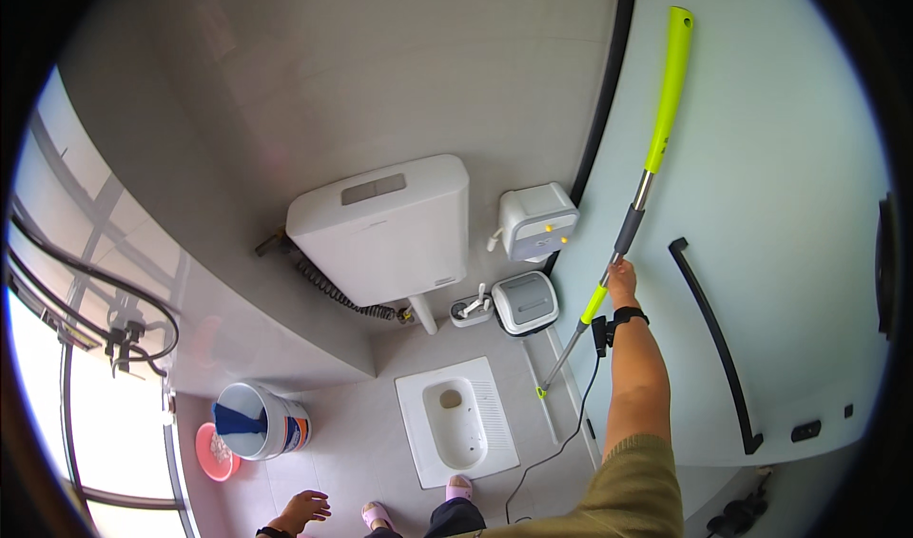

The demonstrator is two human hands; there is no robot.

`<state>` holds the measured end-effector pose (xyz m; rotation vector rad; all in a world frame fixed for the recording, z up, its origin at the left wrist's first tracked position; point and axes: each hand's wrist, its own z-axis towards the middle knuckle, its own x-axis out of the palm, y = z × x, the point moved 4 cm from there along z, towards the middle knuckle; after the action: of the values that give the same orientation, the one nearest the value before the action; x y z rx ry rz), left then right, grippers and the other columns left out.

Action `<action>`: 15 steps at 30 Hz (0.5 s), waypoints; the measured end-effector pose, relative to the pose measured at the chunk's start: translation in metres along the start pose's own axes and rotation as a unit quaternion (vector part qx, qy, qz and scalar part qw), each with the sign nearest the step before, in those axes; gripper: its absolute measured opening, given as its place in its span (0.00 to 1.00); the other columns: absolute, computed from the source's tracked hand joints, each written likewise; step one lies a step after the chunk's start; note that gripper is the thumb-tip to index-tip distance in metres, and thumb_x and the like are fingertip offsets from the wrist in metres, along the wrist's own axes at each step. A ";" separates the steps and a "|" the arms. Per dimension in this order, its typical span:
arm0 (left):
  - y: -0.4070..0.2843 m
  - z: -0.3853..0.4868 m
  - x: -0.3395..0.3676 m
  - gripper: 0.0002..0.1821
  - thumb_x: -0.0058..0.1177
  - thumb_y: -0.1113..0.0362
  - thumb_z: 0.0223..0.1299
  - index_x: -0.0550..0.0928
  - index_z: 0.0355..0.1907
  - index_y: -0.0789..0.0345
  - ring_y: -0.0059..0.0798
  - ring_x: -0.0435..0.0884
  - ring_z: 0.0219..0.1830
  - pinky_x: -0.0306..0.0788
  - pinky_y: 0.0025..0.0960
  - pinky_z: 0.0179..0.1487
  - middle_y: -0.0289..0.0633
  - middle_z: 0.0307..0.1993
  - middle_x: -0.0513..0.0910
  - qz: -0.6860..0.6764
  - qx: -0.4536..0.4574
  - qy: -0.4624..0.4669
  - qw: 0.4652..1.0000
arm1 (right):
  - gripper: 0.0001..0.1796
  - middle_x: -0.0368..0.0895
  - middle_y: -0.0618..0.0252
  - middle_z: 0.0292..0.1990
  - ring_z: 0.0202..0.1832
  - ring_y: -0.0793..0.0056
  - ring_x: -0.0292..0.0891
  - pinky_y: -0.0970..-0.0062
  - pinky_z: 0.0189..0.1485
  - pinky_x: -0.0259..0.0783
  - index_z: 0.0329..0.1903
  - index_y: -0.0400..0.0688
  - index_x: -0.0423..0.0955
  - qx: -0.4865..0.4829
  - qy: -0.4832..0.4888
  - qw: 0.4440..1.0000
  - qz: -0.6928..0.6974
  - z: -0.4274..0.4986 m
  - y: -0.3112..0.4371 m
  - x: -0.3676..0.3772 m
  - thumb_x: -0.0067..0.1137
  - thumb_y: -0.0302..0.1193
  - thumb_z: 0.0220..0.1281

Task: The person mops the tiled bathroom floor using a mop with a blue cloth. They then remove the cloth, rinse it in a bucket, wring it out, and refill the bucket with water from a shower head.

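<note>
My right hand (pixel 622 279) grips the metal pole of a floor squeegee (pixel 669 88) with a lime-green handle. The pole slants, its handle end up beside the pale green door. Down on the tiles, the thin squeegee blade (pixel 549 413) lies between the white squat toilet pan (pixel 456 424) and the foot of the door. My left hand (pixel 305 509) hangs low at the bottom left, fingers apart and holding nothing. Nearest to it are my feet in pink clogs (pixel 376 515) and a white bucket (pixel 285 424) with a dark blue cloth over its rim.
A white cistern (pixel 381 231) hangs on the wall. Right of it are a tissue dispenser (pixel 538 224), a lidded bin (pixel 526 302) and a toilet brush holder (pixel 471 311). A pink basin (pixel 216 452) sits beside the bucket. The door (pixel 770 181) has a long black handle (pixel 713 338). A black cable (pixel 546 459) trails from my right wrist.
</note>
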<state>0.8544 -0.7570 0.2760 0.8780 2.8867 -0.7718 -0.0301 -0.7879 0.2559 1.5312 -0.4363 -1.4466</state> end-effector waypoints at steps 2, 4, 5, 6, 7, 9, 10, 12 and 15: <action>0.001 -0.003 0.002 0.15 0.52 0.69 0.61 0.73 0.50 0.70 0.37 0.83 0.39 0.79 0.36 0.43 0.47 0.38 0.81 0.007 -0.016 -0.009 1.000 | 0.18 0.80 0.51 0.36 0.41 0.58 0.77 0.64 0.47 0.72 0.48 0.38 0.72 -0.011 -0.016 0.999 0.031 0.012 0.006 0.013 0.57 0.36 0.58; -0.001 -0.004 0.003 0.16 0.53 0.68 0.60 0.74 0.51 0.70 0.35 0.83 0.39 0.78 0.34 0.43 0.46 0.38 0.81 0.010 -0.007 -0.014 1.000 | 0.23 0.78 0.52 0.40 0.43 0.62 0.76 0.67 0.49 0.70 0.54 0.39 0.70 0.011 -0.013 0.998 0.066 0.013 0.005 0.030 0.58 0.37 0.58; -0.003 -0.004 0.003 0.17 0.54 0.68 0.60 0.74 0.51 0.70 0.35 0.83 0.40 0.78 0.34 0.43 0.45 0.38 0.81 0.027 0.003 -0.019 0.999 | 0.26 0.78 0.52 0.42 0.44 0.63 0.75 0.68 0.50 0.70 0.57 0.39 0.68 0.021 -0.004 0.998 0.060 0.011 0.004 0.037 0.58 0.37 0.58; -0.002 -0.003 0.003 0.17 0.53 0.67 0.60 0.74 0.51 0.70 0.34 0.82 0.40 0.78 0.33 0.43 0.45 0.38 0.81 0.029 -0.001 -0.021 0.999 | 0.29 0.76 0.51 0.45 0.46 0.64 0.74 0.69 0.51 0.69 0.61 0.40 0.64 0.089 0.038 0.992 0.082 0.011 0.003 0.050 0.59 0.37 0.58; -0.002 -0.002 0.003 0.17 0.53 0.67 0.60 0.74 0.51 0.70 0.33 0.82 0.39 0.77 0.33 0.43 0.44 0.38 0.81 0.038 0.002 -0.017 0.999 | 0.29 0.76 0.52 0.44 0.46 0.64 0.74 0.69 0.52 0.68 0.60 0.39 0.65 0.113 0.056 0.984 0.127 0.003 0.001 0.058 0.59 0.36 0.57; 0.001 0.003 0.002 0.17 0.53 0.66 0.60 0.75 0.51 0.70 0.31 0.82 0.38 0.77 0.31 0.42 0.43 0.38 0.81 0.040 0.013 -0.013 0.999 | 0.29 0.77 0.55 0.43 0.42 0.68 0.74 0.72 0.45 0.71 0.61 0.41 0.64 0.069 0.097 0.987 0.109 -0.016 0.008 0.072 0.59 0.35 0.58; 0.003 0.006 0.001 0.18 0.53 0.66 0.60 0.75 0.51 0.70 0.30 0.82 0.37 0.76 0.30 0.40 0.43 0.37 0.81 0.038 0.015 -0.014 0.999 | 0.29 0.77 0.57 0.42 0.39 0.71 0.74 0.73 0.40 0.71 0.61 0.42 0.64 0.087 0.138 0.979 0.123 -0.030 0.009 0.081 0.59 0.34 0.58; 0.009 0.013 -0.001 0.17 0.54 0.65 0.60 0.76 0.50 0.70 0.29 0.82 0.36 0.76 0.29 0.40 0.42 0.35 0.82 0.046 0.019 -0.024 0.998 | 0.26 0.77 0.63 0.39 0.30 0.78 0.72 0.75 0.28 0.70 0.60 0.44 0.65 0.139 0.196 0.961 0.137 -0.067 0.012 0.098 0.57 0.34 0.59; 0.017 0.023 -0.005 0.16 0.54 0.65 0.59 0.77 0.49 0.70 0.28 0.82 0.35 0.76 0.28 0.38 0.42 0.35 0.82 0.047 0.025 -0.032 0.998 | 0.24 0.76 0.66 0.37 0.33 0.75 0.76 0.73 0.31 0.73 0.58 0.49 0.67 0.191 0.271 0.935 0.125 -0.136 0.020 0.130 0.57 0.30 0.57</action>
<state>0.8650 -0.7583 0.2489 0.9664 2.7595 -0.8510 0.1313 -0.8474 0.1767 2.0162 -0.5683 -0.7183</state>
